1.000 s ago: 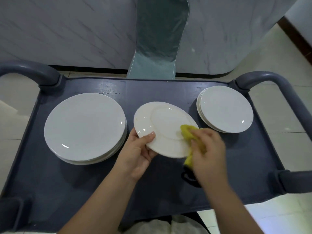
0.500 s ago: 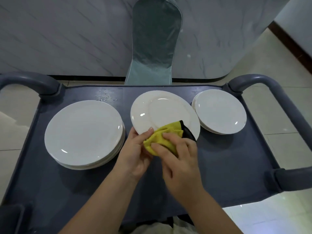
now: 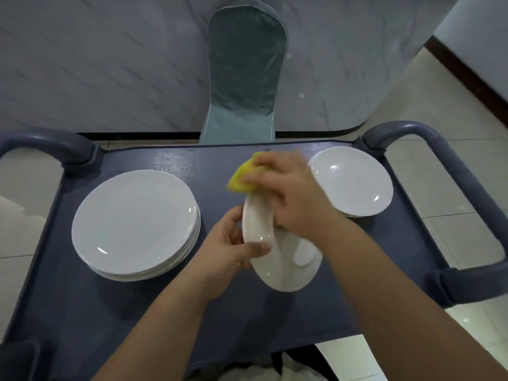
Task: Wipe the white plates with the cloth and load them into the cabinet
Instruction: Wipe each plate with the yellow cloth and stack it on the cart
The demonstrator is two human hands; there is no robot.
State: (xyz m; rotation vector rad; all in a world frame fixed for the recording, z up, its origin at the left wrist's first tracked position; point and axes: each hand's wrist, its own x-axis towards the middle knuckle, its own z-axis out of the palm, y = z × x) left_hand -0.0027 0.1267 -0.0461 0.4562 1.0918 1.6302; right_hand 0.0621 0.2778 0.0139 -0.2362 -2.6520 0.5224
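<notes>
My left hand (image 3: 229,244) grips a white plate (image 3: 283,259) by its left rim, thumb on its face, holding it tilted steeply above the dark blue cart tray (image 3: 115,320). My right hand (image 3: 291,193) holds a yellow cloth (image 3: 243,178) against the plate's far edge; the picture is blurred there. A stack of large white plates (image 3: 136,224) lies on the tray's left. A stack of smaller white plates (image 3: 353,181) lies at the right, partly behind my right hand.
The cart has grey handles on the left (image 3: 46,144) and on the right (image 3: 450,171). Beyond the tray stands a chair back wrapped in plastic (image 3: 243,78) against a marbled wall (image 3: 96,64). Tiled floor (image 3: 439,111) runs to the right.
The plate has been turned from nearly flat to steeply tilted in my left hand. My right hand with the cloth has moved from the plate's near edge up to its far edge.
</notes>
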